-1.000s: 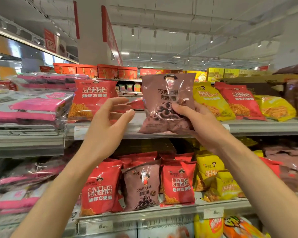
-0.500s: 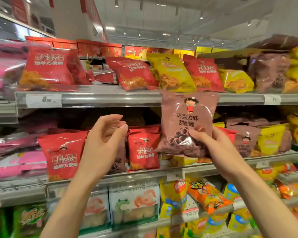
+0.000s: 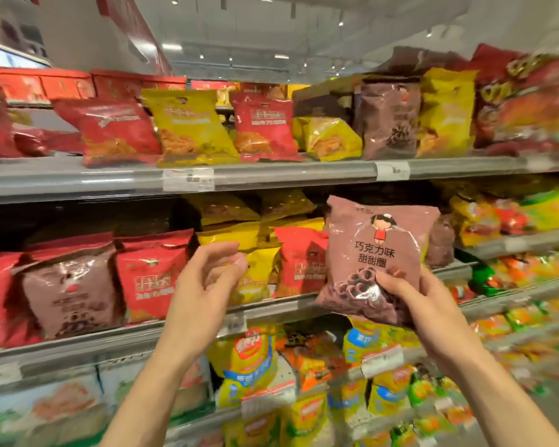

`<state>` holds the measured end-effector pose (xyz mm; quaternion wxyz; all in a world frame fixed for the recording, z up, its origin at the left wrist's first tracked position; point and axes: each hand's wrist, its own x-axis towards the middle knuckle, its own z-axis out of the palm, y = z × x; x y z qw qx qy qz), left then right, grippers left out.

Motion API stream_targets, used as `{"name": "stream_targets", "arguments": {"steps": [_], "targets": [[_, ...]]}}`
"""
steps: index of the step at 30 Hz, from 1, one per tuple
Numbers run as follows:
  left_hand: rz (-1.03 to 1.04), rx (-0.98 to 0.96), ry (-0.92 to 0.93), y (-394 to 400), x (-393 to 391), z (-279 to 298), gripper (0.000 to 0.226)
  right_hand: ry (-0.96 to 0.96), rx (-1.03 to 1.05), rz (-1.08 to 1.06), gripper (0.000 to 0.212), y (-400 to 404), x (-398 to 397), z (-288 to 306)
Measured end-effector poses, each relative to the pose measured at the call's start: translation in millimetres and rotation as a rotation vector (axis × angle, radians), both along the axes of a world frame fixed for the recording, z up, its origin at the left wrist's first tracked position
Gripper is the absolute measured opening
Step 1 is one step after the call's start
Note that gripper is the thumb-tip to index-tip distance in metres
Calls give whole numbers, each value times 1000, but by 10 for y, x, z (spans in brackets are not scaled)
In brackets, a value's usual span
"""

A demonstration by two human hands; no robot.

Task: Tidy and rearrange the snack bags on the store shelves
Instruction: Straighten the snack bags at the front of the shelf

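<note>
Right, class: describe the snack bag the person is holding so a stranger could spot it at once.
Start at the grey middle shelf and go to its right end, where the right hand pinches a brown bag by its lower corner. Unlike the shelved brown bags, it is held in front and shows a cartoon girl in red.

I am looking into a shop, a big food store. Long grey metal shelves [image 3: 271, 175] run across in rows, one above the other. They are packed with snack bags: red bags [image 3: 265, 127], yellow bags [image 3: 188, 124] and brown bags [image 3: 388, 121]. Small white price tags [image 3: 392, 171] are stuck along the front of the shelves. High up I see a wide ceiling with little bright lights [image 3: 171, 46].
</note>
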<state>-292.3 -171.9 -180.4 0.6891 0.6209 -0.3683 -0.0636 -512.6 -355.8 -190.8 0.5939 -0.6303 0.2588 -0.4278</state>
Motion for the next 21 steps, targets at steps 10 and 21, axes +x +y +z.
{"name": "stream_targets", "arguments": {"steps": [10, 21], "targets": [[-73, -23, -44, -961, -148, 220, 22, 28, -12, -74, 26, -856, -205, 71], [-120, -100, -49, -1977, -149, 389, 22, 50, -109, -35, 59, -1877, -303, 359]]}}
